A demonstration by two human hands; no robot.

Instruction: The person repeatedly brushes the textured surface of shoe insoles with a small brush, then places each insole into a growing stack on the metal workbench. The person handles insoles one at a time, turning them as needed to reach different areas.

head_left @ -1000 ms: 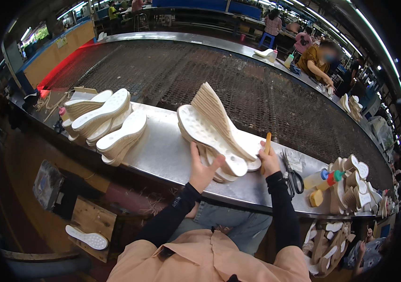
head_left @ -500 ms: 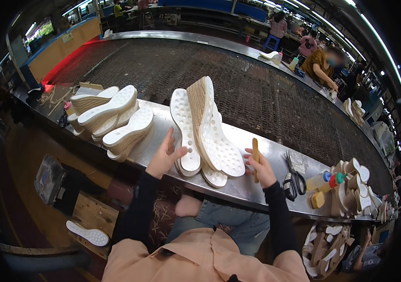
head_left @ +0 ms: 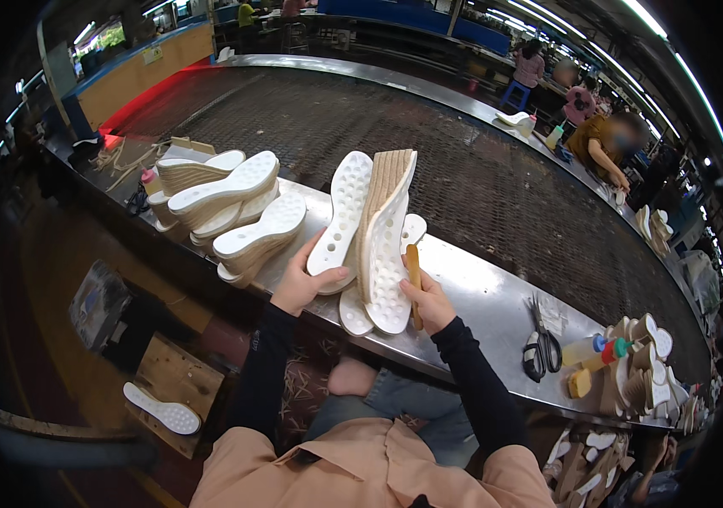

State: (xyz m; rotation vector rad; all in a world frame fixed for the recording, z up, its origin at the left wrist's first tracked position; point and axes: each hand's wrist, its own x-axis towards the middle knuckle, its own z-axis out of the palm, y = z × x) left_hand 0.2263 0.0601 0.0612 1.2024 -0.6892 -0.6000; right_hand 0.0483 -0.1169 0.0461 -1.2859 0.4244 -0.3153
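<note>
My left hand [head_left: 295,281] grips the lower end of a white wedge shoe sole [head_left: 349,196], thumb on its dimpled face and fingers along its left side. Between the thumb and fingers of my right hand [head_left: 431,303] is a flat yellowish-brown stick [head_left: 413,269]; the thumb tip meets the right edge of a second wedge sole [head_left: 387,262]. This second one leans tilted against the first, its woven rope-like side [head_left: 385,186] facing up. Parts of other white soles show beneath and behind the pair, mostly hidden.
Several wedge soles [head_left: 234,190] are piled left on the metal ledge [head_left: 480,296]. To the right lie black-handled scissors [head_left: 541,343], squeeze bottles [head_left: 583,350], a yellow sponge-like block [head_left: 579,383] and more wedges [head_left: 649,364]. A dark mesh conveyor [head_left: 311,110] runs beyond. A co-worker [head_left: 603,148] sits across it.
My left hand has closed on the left sole. My right hand has moved left with the stick to the tilted wedge, which now leans more to the right. The whole view has shifted slightly.
</note>
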